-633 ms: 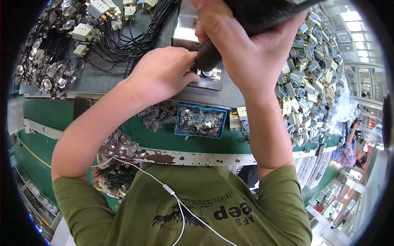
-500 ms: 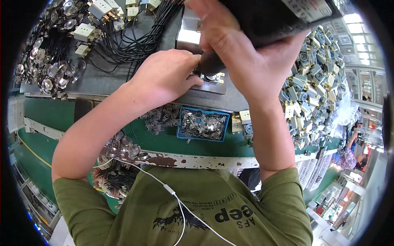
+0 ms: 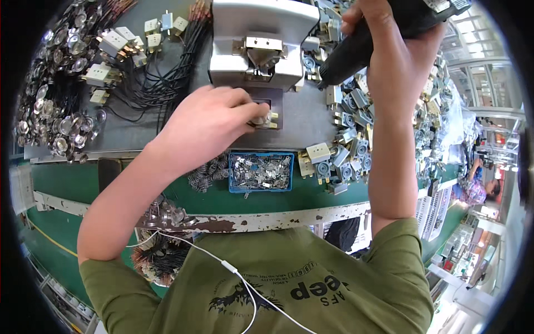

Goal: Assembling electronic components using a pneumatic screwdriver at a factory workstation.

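Note:
My right hand (image 3: pixel 397 69) grips a black power screwdriver (image 3: pixel 349 57), its tip pointing down and left over a heap of parts. At the metal base plate of a silvery fixture (image 3: pixel 261 19), my left hand (image 3: pixel 208 119) pinches a small part with brass terminals (image 3: pixel 273 120). My fingers hide much of that part, and whether it still rests on the plate is hard to tell. Just nearer to me, a blue tray (image 3: pixel 260 191) holds many small metal pieces. Coiled springs (image 3: pixel 207 172) lie to the left of it.
White and grey plug parts with brass prongs (image 3: pixel 345 153) are heaped on the right. Black wires (image 3: pixel 167 86), plug pieces (image 3: pixel 114 42) and round metal caps (image 3: pixel 64 128) cover the left. A worn white table edge (image 3: pixel 267 222) runs before me. A person (image 3: pixel 475 189) is at far right.
The screwdriver has been drawn from the fixture to the right, in my right hand. My left hand remains by the fixture, its fingers now on the small part. The view has shifted slightly.

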Available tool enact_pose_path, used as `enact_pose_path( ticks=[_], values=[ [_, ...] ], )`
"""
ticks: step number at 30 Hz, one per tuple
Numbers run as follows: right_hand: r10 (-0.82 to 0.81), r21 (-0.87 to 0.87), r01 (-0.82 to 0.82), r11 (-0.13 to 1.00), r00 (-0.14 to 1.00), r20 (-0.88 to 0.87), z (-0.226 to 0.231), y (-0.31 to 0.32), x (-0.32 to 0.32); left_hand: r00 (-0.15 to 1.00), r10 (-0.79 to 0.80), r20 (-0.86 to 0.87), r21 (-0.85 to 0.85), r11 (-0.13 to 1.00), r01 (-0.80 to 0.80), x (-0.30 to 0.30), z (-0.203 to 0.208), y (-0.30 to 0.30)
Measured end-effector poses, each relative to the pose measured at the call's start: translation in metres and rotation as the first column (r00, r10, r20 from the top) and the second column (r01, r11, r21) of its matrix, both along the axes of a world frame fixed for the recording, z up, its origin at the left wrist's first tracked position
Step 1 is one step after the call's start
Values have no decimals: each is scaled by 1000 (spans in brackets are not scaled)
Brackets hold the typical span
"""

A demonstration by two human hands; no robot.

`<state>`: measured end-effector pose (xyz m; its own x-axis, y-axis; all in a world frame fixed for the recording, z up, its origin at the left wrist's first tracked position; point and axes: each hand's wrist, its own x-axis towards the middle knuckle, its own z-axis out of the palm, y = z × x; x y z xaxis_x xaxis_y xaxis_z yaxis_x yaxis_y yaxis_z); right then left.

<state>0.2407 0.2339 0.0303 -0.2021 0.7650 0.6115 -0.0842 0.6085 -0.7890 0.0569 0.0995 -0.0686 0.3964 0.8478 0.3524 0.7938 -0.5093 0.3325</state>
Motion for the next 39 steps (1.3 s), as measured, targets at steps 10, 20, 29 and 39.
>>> enact_pose_path(
  ticks=[10, 20, 29, 39],
  values=[
    [-514, 674, 134, 727, 757, 404, -49, -7, 76, 970, 212, 121, 339, 909, -241, -30, 34, -4],
    [-411, 429, -65, 901, 189, 892, -102, -12, 100, 715, 656, -242, 574, 691, -440, -100, 43, 17],
    [-347, 367, -42, 929, 244, 906, -108, -16, 109, 901, 240, -360, 127, 970, -208, -35, -4, -19],
    [-181, 209, -52, 976, 330, 926, -100, -33, 112, 907, 236, -349, 152, 969, -194, -34, -15, -19]
  ],
)
